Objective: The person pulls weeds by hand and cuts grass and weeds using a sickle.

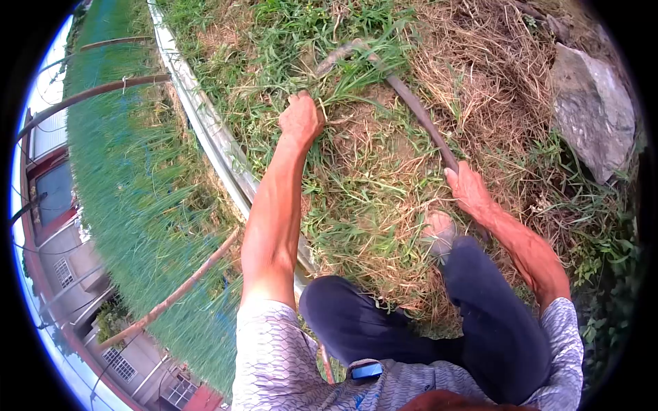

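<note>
My left hand (301, 118) is closed low over the green grass (274, 65) at upper centre, its fingers bunched at the stems; what they pinch is too small to make out. My right hand (468, 187) is wrapped round the dark handle of a sickle (421, 114), right of centre. The handle slants up and left from that hand to a curved blade (336, 56), which lies among grass blades beyond my left hand. Grass partly covers the blade. Between the hands is bare soil with short stalks (380, 137).
A pale rail (205, 116) runs down the left, beside dense thin green plants (144, 185) with curved poles (103, 89). Dry straw (480, 61) covers the upper right, near a large grey stone (593, 109). My bent knees and one foot (439, 226) are below.
</note>
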Demonstrator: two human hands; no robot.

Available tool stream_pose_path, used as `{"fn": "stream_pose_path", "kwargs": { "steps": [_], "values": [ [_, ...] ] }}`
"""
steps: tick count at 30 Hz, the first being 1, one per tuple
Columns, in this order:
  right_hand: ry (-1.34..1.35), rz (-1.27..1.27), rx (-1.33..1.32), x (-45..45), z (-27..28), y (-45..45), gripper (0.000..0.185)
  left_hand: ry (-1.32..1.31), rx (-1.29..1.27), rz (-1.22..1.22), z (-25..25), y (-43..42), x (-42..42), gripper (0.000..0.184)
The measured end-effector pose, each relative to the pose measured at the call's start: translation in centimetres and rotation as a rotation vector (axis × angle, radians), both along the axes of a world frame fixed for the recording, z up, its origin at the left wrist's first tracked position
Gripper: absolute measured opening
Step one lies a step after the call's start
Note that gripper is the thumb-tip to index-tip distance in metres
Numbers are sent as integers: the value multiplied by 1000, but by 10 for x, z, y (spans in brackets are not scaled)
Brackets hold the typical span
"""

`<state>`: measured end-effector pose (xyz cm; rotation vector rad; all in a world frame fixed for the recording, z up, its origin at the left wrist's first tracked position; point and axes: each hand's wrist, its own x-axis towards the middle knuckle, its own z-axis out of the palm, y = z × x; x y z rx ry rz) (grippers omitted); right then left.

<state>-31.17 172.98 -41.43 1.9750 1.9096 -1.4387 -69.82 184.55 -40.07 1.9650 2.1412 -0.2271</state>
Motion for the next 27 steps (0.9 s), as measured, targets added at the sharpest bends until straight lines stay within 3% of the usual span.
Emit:
{"fn": "stream_pose_path", "kwargs": {
  "steps": [1,5,6,8,11,13,14,15,17,20,22,24,26,27],
  "values": [
    [-5,-25,-14,21,3,-23,35,60,-120,-88,-1,-4,-7,29],
    [-66,36,-176,97,21,-108,32,-130,-376,-493,25,-57,25,30],
    [-70,69,-234,121,24,-126,32,-166,-578,-564,20,-85,30,32],
    [-75,108,-311,138,40,-138,32,-261,-895,-477,23,-136,40,36],
    [1,82,-302,122,63,-97,34,-246,-775,-414,37,-150,26,36],
    [51,11,-226,78,54,-53,33,9,-722,-337,36,-143,13,29],
    [77,-22,-187,56,49,-31,33,131,-400,-401,36,-146,4,23],
    [118,-43,-161,32,45,-10,35,189,-403,-333,52,-130,6,27],
    [198,-46,-7,-3,18,7,44,184,-67,-338,53,-123,-7,29],
    [61,110,-103,-8,20,1,45,195,-65,-211,46,-119,-16,26],
    [56,162,-148,37,11,-46,42,191,-143,-205,48,-126,-30,24],
    [-86,144,-324,81,44,-80,38,172,-229,-191,49,-140,-34,22],
    [-79,176,-368,142,37,-129,37,33,-303,-152,53,-153,-29,20],
    [-82,163,-369,146,44,-133,37,-22,-269,-269,39,-165,-31,20]
  ]
}}
